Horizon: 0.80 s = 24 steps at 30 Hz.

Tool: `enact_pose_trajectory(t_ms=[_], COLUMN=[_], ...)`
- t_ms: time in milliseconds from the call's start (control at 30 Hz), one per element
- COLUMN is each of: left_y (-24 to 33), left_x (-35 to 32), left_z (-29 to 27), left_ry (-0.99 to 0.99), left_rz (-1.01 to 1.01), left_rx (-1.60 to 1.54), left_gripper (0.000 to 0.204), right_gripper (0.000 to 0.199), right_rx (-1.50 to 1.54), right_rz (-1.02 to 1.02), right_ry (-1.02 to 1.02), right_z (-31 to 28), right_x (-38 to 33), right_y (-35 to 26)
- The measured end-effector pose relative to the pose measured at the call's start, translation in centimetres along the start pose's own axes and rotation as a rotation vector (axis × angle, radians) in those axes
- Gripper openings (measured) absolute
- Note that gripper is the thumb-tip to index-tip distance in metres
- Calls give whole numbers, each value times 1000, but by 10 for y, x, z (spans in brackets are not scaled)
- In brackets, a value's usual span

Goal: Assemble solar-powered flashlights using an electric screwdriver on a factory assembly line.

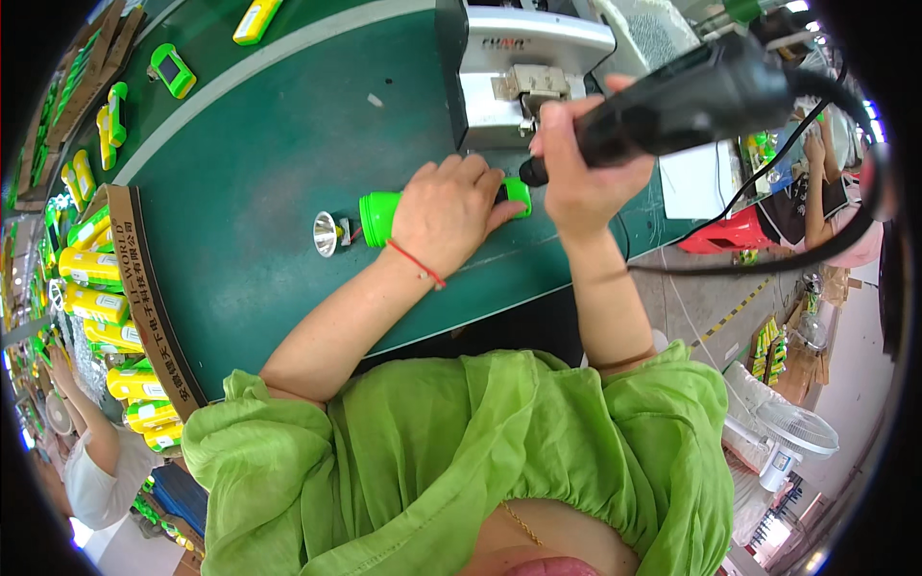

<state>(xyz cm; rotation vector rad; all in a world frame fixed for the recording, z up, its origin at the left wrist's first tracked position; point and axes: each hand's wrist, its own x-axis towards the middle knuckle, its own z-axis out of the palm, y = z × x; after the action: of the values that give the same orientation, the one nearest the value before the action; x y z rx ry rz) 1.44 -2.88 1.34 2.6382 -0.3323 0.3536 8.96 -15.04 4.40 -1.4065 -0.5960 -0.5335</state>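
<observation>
A bright green flashlight body (378, 217) lies on its side on the green workbench. My left hand (444, 209) is wrapped over its middle and presses it to the bench. At its wide end, a shiny reflector (327, 235) sits apart from the body, with a bit of red wire between them. My right hand (588, 173) grips a black electric screwdriver (663, 106) by its lower part, and the tool slants down to the left. Its dark tip (534, 172) is just beside the narrow end of the flashlight body; whether they touch I cannot tell.
A silver and black machine (533, 62) stands on the bench beyond my hands. At the left, a cardboard box (149, 288) holds several yellow and green flashlights (96, 302). More lie on the far green strip (173, 72). The screwdriver's black cable (768, 259) loops at the right. Co-workers sit at both sides.
</observation>
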Motion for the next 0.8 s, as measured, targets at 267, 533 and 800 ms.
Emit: enact_pose_trajectory(t_ms=[267,533,800], left_y=[-2,-2,-9], left_x=[-7,-3,-3], left_z=[5,1,0], left_ry=[85,33,110], left_rz=[85,102,-16], left_rx=[46,82,179], left_gripper=[38,45,44], right_gripper=[56,59,57], right_rx=[144,62,114], right_rz=[225,192,-156], right_ry=[-139,-133,-26], right_z=[-3,-6,-10], right_x=[6,9,77], right_y=[-7,-4,-29])
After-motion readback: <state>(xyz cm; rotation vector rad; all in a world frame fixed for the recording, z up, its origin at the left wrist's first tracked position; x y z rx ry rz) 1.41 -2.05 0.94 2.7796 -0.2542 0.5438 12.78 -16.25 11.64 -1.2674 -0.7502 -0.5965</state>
